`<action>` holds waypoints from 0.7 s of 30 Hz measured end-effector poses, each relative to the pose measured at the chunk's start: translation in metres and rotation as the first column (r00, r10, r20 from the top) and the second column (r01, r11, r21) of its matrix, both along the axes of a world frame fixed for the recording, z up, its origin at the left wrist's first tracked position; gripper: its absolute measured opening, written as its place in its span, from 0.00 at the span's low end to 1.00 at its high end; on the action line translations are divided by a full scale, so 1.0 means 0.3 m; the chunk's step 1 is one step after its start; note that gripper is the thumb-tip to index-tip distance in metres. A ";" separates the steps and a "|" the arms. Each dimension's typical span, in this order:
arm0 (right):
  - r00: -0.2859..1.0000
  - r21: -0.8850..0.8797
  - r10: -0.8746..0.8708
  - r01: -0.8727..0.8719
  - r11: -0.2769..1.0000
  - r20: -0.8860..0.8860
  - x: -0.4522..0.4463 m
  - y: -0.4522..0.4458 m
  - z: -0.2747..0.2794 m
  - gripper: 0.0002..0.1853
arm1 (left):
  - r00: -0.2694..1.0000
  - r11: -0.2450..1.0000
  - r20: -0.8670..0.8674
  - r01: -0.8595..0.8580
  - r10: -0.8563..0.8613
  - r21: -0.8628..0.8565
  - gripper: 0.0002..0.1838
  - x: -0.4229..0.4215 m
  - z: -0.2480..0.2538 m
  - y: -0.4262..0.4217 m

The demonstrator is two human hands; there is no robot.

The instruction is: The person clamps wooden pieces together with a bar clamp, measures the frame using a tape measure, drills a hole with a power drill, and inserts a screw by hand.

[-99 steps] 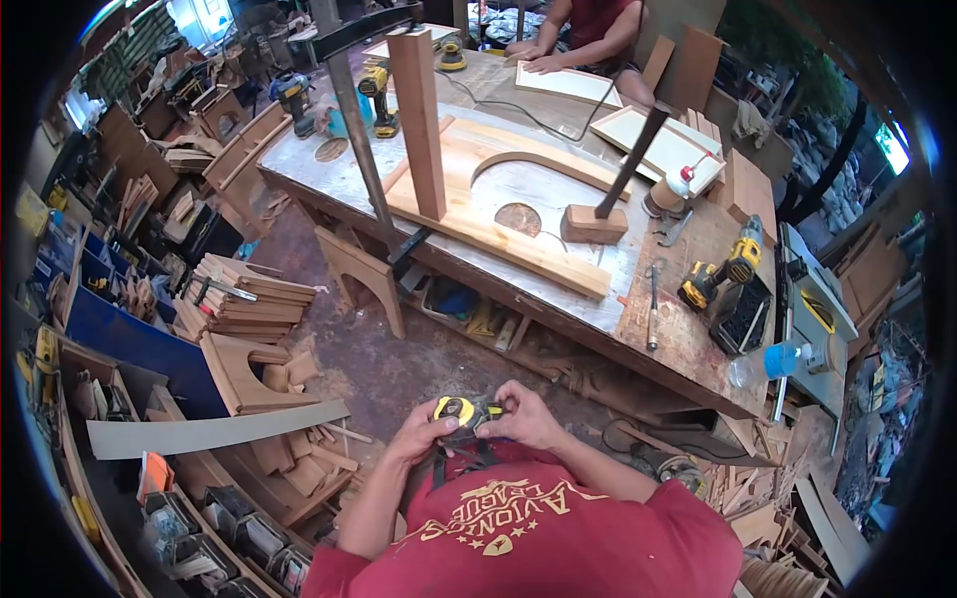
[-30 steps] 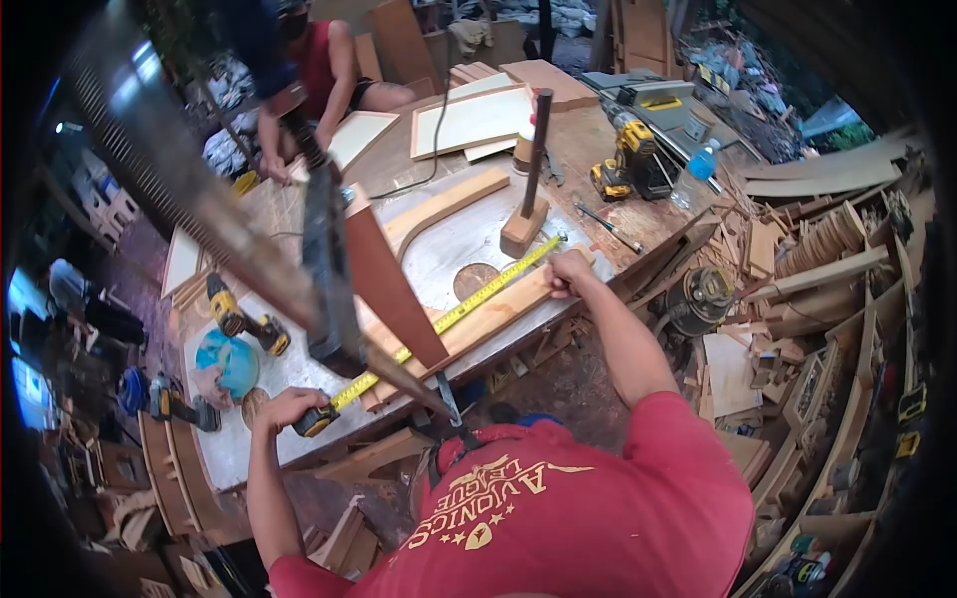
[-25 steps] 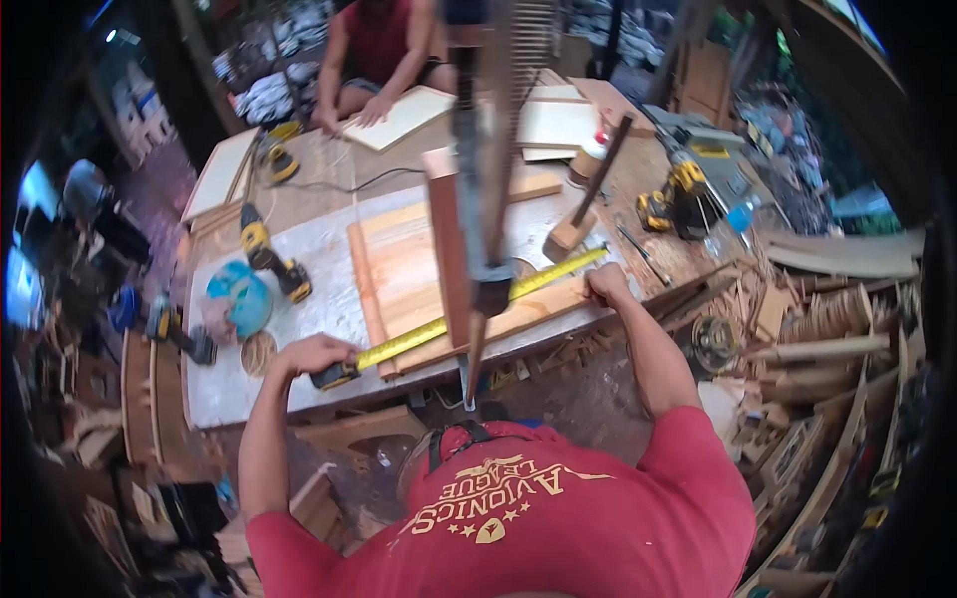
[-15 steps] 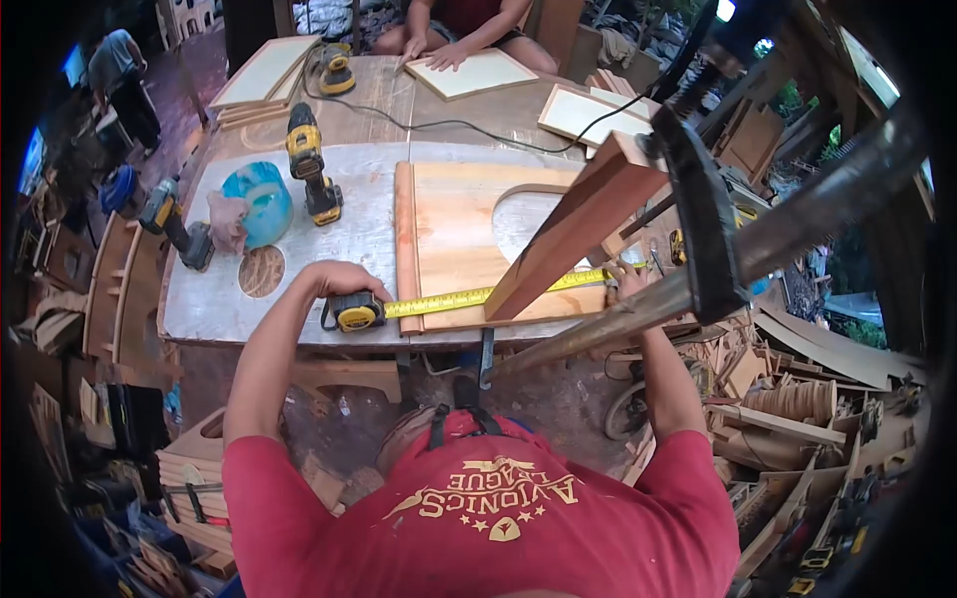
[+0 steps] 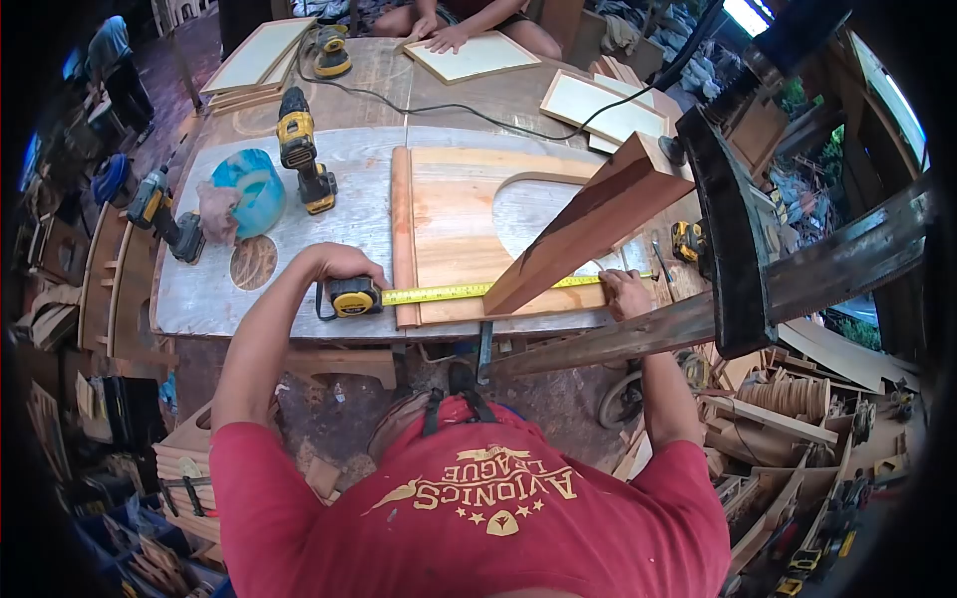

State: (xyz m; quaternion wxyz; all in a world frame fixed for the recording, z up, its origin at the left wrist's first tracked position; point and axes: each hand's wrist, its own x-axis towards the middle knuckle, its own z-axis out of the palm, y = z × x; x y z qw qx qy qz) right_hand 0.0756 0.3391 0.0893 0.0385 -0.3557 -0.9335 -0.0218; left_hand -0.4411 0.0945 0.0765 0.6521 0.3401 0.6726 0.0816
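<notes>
My left hand [image 5: 344,264] is closed on the black and yellow tape measure [image 5: 355,297], at the left end of the wooden panel [image 5: 454,234]. From its case the yellow tape [image 5: 439,294] runs right along the panel's near edge, passing the foot of an upright wooden piece [image 5: 588,224]. Near the panel's right end, my right hand [image 5: 626,293] has its fingers bent at the tape; whether they pinch it is too small to tell. A long metal clamp [image 5: 733,239] stands close to the camera and hides part of the panel's right side.
A yellow drill [image 5: 304,149], a blue tape roll [image 5: 249,194] and another drill [image 5: 164,214] stand on the table's left. Across the table, a co-worker's hands [image 5: 439,32] rest by a framed panel [image 5: 474,58]. A black cable crosses the tabletop. Another person stands far left.
The tape measure, first held near my chest, was brought to the panel and its tape pulled out. Since half a second ago my hands have barely moved; the view has shifted slightly.
</notes>
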 end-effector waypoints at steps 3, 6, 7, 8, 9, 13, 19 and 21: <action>0.999 0.063 0.029 -0.027 0.998 -0.034 -0.007 -0.009 -0.035 0.24 | 0.999 1.000 0.033 0.000 -0.001 0.028 0.19 -0.018 0.009 -0.029; 0.996 0.107 0.080 -0.075 0.991 -0.043 0.005 -0.027 -0.031 0.23 | 0.999 0.999 0.035 -0.001 -0.001 0.049 0.19 -0.011 0.017 -0.038; 0.994 0.121 0.103 -0.097 0.988 -0.042 0.003 -0.013 -0.055 0.23 | 1.000 0.998 0.012 0.003 -0.004 0.059 0.19 -0.021 -0.005 -0.037; 0.993 0.135 0.116 -0.110 0.985 -0.038 0.010 -0.001 -0.087 0.22 | 1.000 0.998 -0.010 0.017 -0.016 0.068 0.19 -0.028 -0.022 -0.034; 0.994 0.158 0.107 -0.101 0.982 -0.029 0.047 0.015 -0.105 0.22 | 0.996 0.990 -0.057 0.080 -0.073 0.118 0.19 -0.024 0.006 -0.035; 0.998 0.130 0.035 -0.029 0.991 -0.045 0.075 -0.004 -0.125 0.22 | 1.000 0.985 0.014 0.013 -0.016 0.169 0.18 -0.004 0.052 -0.037; 0.996 0.127 -0.025 0.036 0.991 -0.083 0.065 -0.029 -0.127 0.19 | 0.995 0.969 -0.030 0.095 -0.091 0.230 0.20 0.009 0.092 -0.033; 0.996 0.135 -0.032 0.044 0.990 -0.088 0.055 -0.037 -0.137 0.18 | 0.996 0.950 -0.022 0.086 -0.083 0.301 0.19 -0.020 0.091 -0.042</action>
